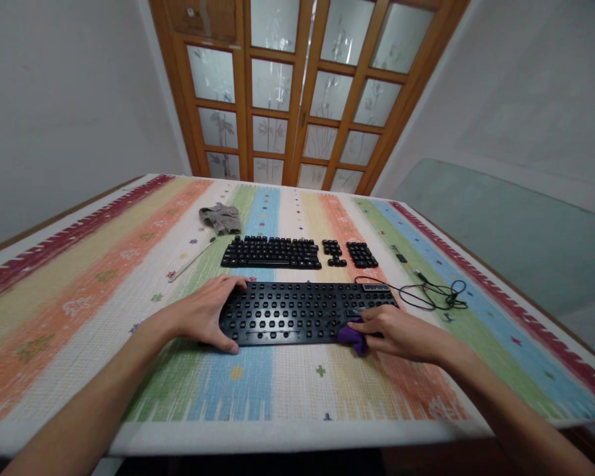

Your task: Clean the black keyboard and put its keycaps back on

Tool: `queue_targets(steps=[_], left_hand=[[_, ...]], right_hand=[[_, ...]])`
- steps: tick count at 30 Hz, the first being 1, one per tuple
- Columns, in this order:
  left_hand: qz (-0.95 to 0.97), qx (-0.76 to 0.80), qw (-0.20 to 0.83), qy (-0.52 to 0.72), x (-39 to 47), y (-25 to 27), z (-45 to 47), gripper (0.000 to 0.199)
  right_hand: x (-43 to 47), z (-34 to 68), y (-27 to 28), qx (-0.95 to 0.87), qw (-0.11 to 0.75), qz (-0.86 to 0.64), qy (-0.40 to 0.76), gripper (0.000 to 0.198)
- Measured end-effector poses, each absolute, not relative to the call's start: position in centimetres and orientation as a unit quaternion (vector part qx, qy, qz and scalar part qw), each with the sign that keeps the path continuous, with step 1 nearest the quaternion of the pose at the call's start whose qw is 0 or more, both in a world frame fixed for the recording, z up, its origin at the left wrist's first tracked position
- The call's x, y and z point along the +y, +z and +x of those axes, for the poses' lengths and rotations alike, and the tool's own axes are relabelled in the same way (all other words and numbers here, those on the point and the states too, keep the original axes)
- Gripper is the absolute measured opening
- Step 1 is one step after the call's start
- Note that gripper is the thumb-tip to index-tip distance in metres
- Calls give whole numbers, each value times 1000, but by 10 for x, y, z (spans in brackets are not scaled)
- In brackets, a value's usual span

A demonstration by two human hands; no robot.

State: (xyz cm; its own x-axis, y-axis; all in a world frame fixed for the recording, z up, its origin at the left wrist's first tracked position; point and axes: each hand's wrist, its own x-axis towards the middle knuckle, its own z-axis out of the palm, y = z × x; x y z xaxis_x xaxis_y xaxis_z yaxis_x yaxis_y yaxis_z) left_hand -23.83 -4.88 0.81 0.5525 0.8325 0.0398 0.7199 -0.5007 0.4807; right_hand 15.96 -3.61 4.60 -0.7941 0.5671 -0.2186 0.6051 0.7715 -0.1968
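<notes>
A black keyboard base (282, 312) with its keycaps off lies flat on the table, its bare key posts showing in rows. Around its left end my left hand (205, 311) is gripping, thumb along the near edge and fingers at the far edge. My right hand (389, 330) pinches a purple cloth (353, 338) and presses it against the lower right part of the base. Behind the base, the loose black keycaps (272, 253) are laid out in keyboard order, with a navigation-key group (332, 250) and a number-pad group (361, 254) to their right.
A crumpled grey cloth (221, 218) lies at the back left, near a thin brush (192, 260). The keyboard's coiled black cable (439, 294) rests on the right, with a small dark object (400, 257) beyond it. A striped tablecloth (297, 383) covers the table.
</notes>
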Motion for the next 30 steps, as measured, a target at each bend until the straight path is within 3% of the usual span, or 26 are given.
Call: queue_targets(steps=[5,11,18,25,28,30], left_hand=[[858,455,204,128,-49,10,-237,92],[856,458,205,125,-49,9,-238,97],[858,453,203,130,-49,12,-236,96],[860,455,196,116,-49,8,-238,97],[860,457,197,113,-49,8,-238,98],[860,457,198,113,-49,9,-238,97]], right_hand=[[-30,154,53,919,83,378,-82,20],[-23,150,29,912,-87,401,15,32],[-27,146,16,956,30,290,28,40],[-41,152,39,929,118,348,34,28],[-39,146,48,917,112,382,18,24],[-35,136,49,919,57,388,27,24]])
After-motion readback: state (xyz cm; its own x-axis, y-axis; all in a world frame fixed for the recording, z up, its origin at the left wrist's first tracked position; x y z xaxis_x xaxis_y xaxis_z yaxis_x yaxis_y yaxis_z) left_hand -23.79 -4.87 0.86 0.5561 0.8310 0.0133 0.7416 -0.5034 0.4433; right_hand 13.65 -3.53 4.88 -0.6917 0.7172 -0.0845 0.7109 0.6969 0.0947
